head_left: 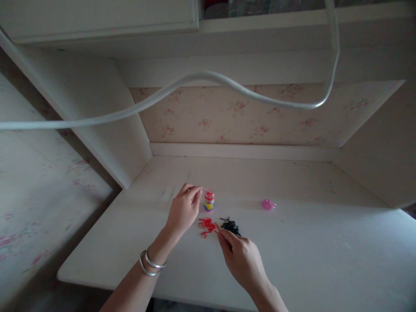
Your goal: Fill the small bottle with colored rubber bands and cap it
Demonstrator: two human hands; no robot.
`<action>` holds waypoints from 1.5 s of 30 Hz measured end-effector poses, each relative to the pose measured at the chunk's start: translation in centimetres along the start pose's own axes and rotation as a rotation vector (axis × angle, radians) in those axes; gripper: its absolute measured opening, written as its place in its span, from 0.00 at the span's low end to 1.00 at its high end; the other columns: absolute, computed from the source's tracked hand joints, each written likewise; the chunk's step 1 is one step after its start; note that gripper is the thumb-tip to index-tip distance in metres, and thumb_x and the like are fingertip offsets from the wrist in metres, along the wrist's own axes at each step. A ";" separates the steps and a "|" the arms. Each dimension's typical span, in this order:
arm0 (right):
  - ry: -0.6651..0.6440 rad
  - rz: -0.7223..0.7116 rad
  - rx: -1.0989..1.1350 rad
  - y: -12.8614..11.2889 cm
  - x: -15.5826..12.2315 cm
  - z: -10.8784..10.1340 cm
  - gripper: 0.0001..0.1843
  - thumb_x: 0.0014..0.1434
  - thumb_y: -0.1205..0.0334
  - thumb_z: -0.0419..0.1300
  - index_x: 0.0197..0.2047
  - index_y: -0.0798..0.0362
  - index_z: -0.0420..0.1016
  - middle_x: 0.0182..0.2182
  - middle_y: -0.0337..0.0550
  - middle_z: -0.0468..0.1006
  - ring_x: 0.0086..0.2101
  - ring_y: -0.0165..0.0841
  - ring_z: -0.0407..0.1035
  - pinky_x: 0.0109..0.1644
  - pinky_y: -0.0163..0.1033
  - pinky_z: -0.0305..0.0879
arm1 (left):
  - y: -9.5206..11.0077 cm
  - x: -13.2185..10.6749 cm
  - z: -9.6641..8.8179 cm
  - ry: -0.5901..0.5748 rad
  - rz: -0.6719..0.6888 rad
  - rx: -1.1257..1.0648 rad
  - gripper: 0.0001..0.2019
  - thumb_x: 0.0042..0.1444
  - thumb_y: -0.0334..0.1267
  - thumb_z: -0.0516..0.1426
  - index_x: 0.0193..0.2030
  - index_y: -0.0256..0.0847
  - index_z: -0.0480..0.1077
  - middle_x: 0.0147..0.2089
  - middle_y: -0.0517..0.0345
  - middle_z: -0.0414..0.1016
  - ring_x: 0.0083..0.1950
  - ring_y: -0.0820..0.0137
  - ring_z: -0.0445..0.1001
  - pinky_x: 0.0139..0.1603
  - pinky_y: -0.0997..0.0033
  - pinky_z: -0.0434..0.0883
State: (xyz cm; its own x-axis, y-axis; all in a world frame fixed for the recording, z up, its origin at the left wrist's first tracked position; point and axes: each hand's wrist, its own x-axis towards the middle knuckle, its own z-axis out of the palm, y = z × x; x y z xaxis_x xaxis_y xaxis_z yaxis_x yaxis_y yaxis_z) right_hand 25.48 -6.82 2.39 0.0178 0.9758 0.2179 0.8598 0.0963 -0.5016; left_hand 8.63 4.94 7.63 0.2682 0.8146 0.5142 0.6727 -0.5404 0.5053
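A small clear jar (209, 200) stands upright on the white table, with red, white, yellow and blue layers of small pieces inside. My left hand (186, 207) is beside its left rim, thumb and fingers pressed together; whatever they hold is too small to make out. In front of the jar lies a loose pile of small red bands (206, 225), apparently elastic. My right hand (242, 255) has its fingertips closed at the right edge of this pile, and what is between them cannot be made out. Just beyond that hand sits a heap of similar black bands (230, 225).
A pink, rounded small object (268, 204), maybe a lid, lies to the right on the table (308, 251). A white cable (208, 76) hangs across the view above. Cabinet panels enclose the table's left, right and top, with a flowered wall (240, 115) behind.
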 end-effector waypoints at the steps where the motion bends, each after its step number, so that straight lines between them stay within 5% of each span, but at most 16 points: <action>1: 0.004 0.006 0.035 -0.1 0.4 -0.4 0.17 0.66 0.56 0.47 0.38 0.45 0.78 0.24 0.37 0.79 0.23 0.28 0.72 0.26 0.31 0.49 | -0.2 -0.3 -0.1 0.013 -0.016 -0.023 0.12 0.65 0.38 0.49 0.47 0.43 0.72 0.44 0.54 0.72 0.38 0.72 0.73 0.40 0.74 0.70; 6: 0.055 0.000 0.085 -0.6 3.8 -2.9 0.19 0.67 0.53 0.47 0.40 0.48 0.78 0.20 0.37 0.75 0.20 0.25 0.67 0.26 0.29 0.52 | -1.6 -3.5 0.0 -0.042 -0.135 -0.091 0.12 0.65 0.41 0.49 0.44 0.42 0.72 0.43 0.55 0.73 0.34 0.73 0.72 0.37 0.73 0.70; 14: 0.092 -0.048 -0.155 -2.4 9.4 -5.2 0.16 0.65 0.55 0.50 0.38 0.47 0.79 0.22 0.39 0.78 0.25 0.29 0.70 0.28 0.31 0.51 | -1.9 -10.1 2.0 -0.277 -0.176 -0.010 0.10 0.62 0.35 0.50 0.43 0.44 0.73 0.41 0.55 0.73 0.37 0.70 0.74 0.41 0.72 0.71; 29: -0.028 -0.082 -0.425 -4.4 11.7 -5.0 0.18 0.65 0.53 0.48 0.34 0.44 0.78 0.31 0.37 0.81 0.26 0.29 0.70 0.27 0.34 0.43 | -1.0 -10.9 2.3 -0.313 -0.167 0.047 0.09 0.61 0.30 0.50 0.37 0.44 0.71 0.38 0.56 0.71 0.38 0.69 0.73 0.42 0.71 0.68; 35: 0.085 -0.096 -0.357 -3.8 11.0 -4.9 0.17 0.63 0.57 0.50 0.32 0.48 0.78 0.25 0.38 0.78 0.24 0.26 0.68 0.27 0.33 0.45 | -1.2 -10.9 2.4 -0.313 -0.165 0.048 0.09 0.62 0.31 0.49 0.35 0.43 0.69 0.38 0.56 0.71 0.38 0.68 0.72 0.42 0.70 0.68; 40: 0.192 -0.066 -0.072 -2.3 8.0 -3.9 0.18 0.64 0.55 0.50 0.35 0.51 0.80 0.18 0.37 0.72 0.20 0.25 0.64 0.27 0.29 0.51 | -1.4 -10.6 2.2 -0.310 -0.199 -0.040 0.09 0.64 0.32 0.48 0.36 0.42 0.69 0.39 0.56 0.71 0.37 0.69 0.72 0.41 0.71 0.68; 45: 0.037 -0.015 0.275 -1.1 1.9 -0.5 0.20 0.65 0.52 0.49 0.37 0.53 0.79 0.19 0.37 0.72 0.20 0.24 0.62 0.26 0.27 0.55 | -1.0 -8.1 0.8 -0.228 -0.204 -0.195 0.10 0.65 0.38 0.48 0.40 0.42 0.69 0.41 0.56 0.71 0.36 0.71 0.72 0.39 0.72 0.69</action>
State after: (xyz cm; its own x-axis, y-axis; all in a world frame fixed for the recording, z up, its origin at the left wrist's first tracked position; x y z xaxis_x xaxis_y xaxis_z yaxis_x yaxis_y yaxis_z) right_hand 24.79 -5.15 3.78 0.0289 0.9664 0.2554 0.6892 0.1658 -0.7054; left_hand 6.29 -0.93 2.41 0.3031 0.9242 0.2325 0.5901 -0.3736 0.7157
